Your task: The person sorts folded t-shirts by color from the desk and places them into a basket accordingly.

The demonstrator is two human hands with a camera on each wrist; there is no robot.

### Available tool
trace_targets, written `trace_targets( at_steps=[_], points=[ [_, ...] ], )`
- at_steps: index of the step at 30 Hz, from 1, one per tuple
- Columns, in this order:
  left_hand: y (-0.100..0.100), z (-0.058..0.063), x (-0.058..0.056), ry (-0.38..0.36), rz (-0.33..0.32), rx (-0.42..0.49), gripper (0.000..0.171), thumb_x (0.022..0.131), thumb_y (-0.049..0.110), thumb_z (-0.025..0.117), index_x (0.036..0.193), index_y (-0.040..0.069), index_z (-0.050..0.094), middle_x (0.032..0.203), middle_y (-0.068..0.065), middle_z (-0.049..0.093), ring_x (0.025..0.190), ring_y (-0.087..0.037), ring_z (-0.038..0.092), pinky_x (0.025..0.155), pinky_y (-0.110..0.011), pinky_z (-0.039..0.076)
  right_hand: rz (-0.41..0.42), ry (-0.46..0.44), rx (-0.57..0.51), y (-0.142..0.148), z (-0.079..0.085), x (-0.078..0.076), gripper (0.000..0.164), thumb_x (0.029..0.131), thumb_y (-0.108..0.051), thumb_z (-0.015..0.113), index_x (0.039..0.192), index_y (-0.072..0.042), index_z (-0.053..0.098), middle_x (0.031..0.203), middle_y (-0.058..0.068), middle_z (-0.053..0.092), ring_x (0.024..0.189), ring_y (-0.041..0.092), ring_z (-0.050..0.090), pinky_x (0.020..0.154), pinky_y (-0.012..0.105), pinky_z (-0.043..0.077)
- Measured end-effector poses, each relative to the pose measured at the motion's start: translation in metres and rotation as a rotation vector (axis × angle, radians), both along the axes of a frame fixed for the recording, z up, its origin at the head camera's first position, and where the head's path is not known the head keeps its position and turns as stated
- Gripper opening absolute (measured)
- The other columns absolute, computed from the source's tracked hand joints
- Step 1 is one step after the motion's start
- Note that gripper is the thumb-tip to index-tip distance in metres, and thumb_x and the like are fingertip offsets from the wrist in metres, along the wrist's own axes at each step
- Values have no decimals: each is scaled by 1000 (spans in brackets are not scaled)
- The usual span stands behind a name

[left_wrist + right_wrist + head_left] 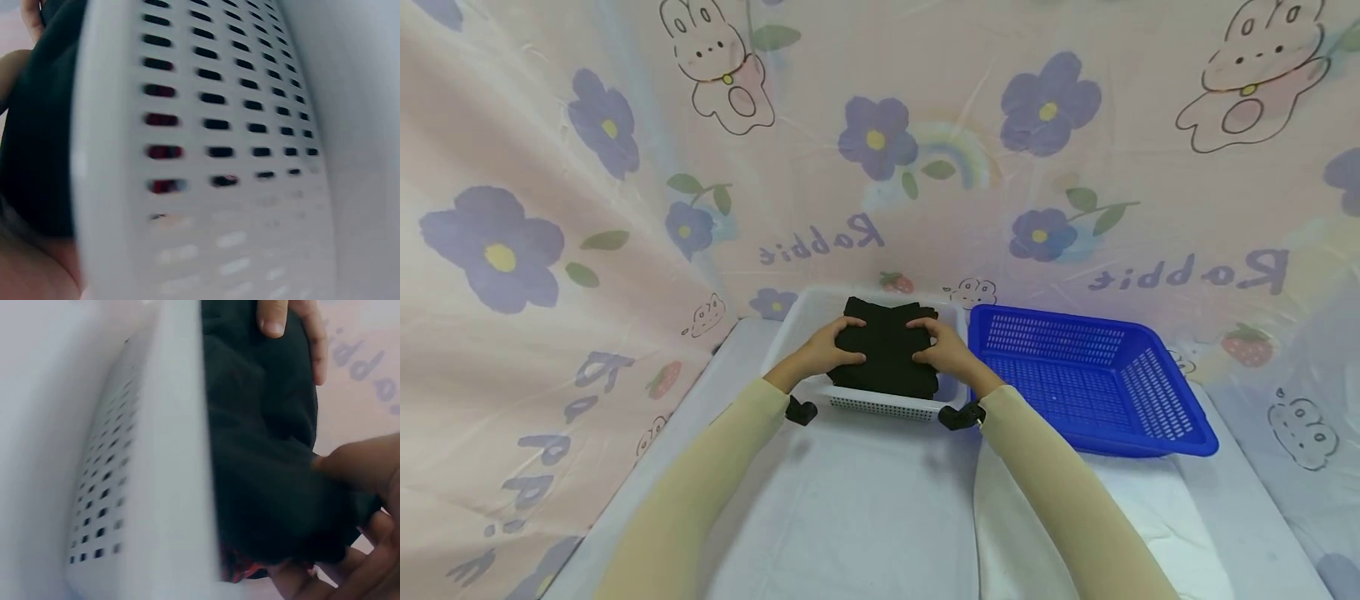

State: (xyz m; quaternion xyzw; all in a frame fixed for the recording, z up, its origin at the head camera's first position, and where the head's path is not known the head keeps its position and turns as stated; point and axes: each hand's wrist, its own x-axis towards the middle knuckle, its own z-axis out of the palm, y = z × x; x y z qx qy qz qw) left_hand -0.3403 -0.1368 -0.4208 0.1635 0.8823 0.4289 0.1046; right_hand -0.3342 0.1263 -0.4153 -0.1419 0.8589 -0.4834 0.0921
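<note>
Inside a white plastic basket (883, 403) lies a folded black garment (886, 350); its exact kind does not show. My left hand (824, 348) grips its left side, thumb on top toward the near edge. On the opposite side my right hand (951, 353) holds the garment; in the right wrist view the thumb is above and the fingers curl beneath the dark cloth (262, 456). A bit of red patterned fabric (244, 567) peeks out below. The left wrist view is mostly filled by the basket's slotted wall (206, 125), and the left fingertips are partly hidden there.
A blue perforated basket (1052, 392) stands right of the white one, close to it. White cloth (1150, 517) covers the table at the right front, under my right forearm. A printed curtain (940, 200) hangs behind and along the left.
</note>
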Motion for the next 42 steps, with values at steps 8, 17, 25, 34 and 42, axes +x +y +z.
trace_targets(
  at_steps=[8, 17, 25, 34, 42],
  points=[
    [-4, -17, -3, -91, -1, 1, 67, 86, 25, 73, 143, 27, 40, 160, -7, 20, 147, -35, 18, 112, -58, 27, -12, -36, 46, -3, -15, 0, 59, 84, 6, 63, 138, -13, 48, 147, 18, 43, 110, 35, 61, 86, 47, 54],
    [-6, -25, -1, -164, 52, 24, 65, 86, 22, 73, 143, 26, 41, 159, -8, 23, 146, -34, 21, 113, -57, 25, -3, -68, 65, -7, -19, 1, 61, 83, 4, 63, 139, -14, 47, 138, 19, 50, 119, 34, 54, 95, 47, 49],
    [-8, -29, -3, -174, 115, 5, 63, 88, 23, 70, 144, 21, 41, 157, -17, 24, 143, -37, 25, 111, -55, 30, -59, -85, 64, -10, -25, -1, 64, 83, 3, 64, 141, -13, 44, 135, 20, 52, 116, 34, 56, 97, 48, 48],
    [-9, -29, 0, -191, 152, -9, 62, 88, 23, 69, 144, 17, 42, 154, -21, 27, 139, -40, 32, 108, -54, 34, -157, -112, 123, -17, -27, 0, 69, 80, 5, 65, 143, -10, 41, 139, 23, 48, 119, 36, 53, 99, 49, 45],
    [-7, -29, 0, -179, 170, -47, 61, 87, 25, 70, 142, 16, 44, 153, -21, 31, 139, -39, 33, 108, -53, 35, -211, -163, 132, -23, -39, 0, 68, 80, -2, 68, 142, -10, 41, 146, 21, 41, 127, 38, 47, 105, 53, 40]
  ],
)
